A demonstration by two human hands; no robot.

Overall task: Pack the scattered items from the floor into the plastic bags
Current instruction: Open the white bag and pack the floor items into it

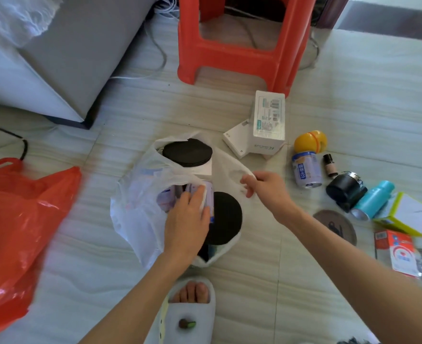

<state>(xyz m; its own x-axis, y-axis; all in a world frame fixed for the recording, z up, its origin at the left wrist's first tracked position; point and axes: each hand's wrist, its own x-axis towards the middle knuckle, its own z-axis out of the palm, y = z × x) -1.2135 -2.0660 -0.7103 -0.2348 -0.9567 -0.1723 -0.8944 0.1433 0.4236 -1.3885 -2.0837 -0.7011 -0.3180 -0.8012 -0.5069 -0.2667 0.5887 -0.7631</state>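
A white plastic bag stands open on the floor at centre, holding two black-lidded jars and small boxes. My left hand reaches into the bag and presses on a white-and-blue item there. My right hand pinches the bag's right handle and pulls it outward. A red plastic bag lies at the left. To the right, scattered on the floor, are white boxes, a yellow ball-shaped thing, a blue can, a small dark bottle, a black round case and a teal tube.
A red plastic stool stands at the top, with cables behind it. A grey sofa corner fills the upper left. A brown round mat, a yellow-green box and a red-white box lie at the right. My slippered foot is below the bag.
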